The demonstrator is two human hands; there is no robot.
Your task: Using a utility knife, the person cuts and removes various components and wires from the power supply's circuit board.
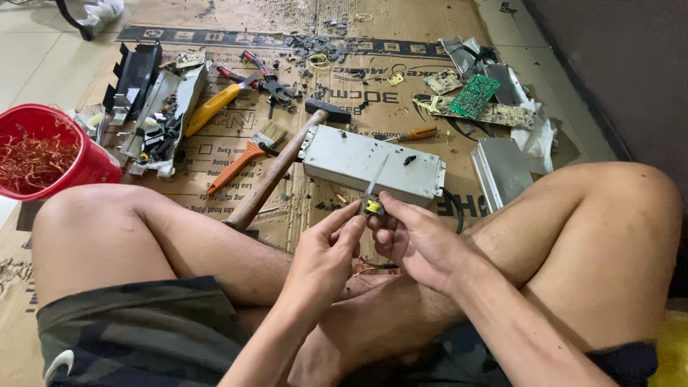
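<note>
Person sits cross-legged on cardboard [215, 186] laid on the floor, both hands meeting at frame centre, just above the crossed shins.

Right hand [416, 240] is closed round a small yellow part [373, 207], pinched at the fingertips and held up close so it can be worked on. Left hand [324, 254] is curled shut on a thin metal tool [375, 178]; its shaft runs up toward 12 o'clock across the box, its lower end at the part. Thin wires [373, 266] hang below the hands.

Grey metal box [369, 163] lies flat just past the hands at 12, within reach. Hammer [283, 168] lies on a slant at 11, head touching the box's left end. Orange brush [244, 159] beside it. Yellow-handled cutters [215, 106] and pliers [261, 75] further out at 11. Red bucket [93, 168] of copper wire at 9, by the left knee, looks like a sorting bin. Opened casing [161, 115] at 10. Green circuit board [474, 95] and scrap boards piled at 1, metal plate [502, 170] at 2. Small debris is scattered over the cardboard.
</note>
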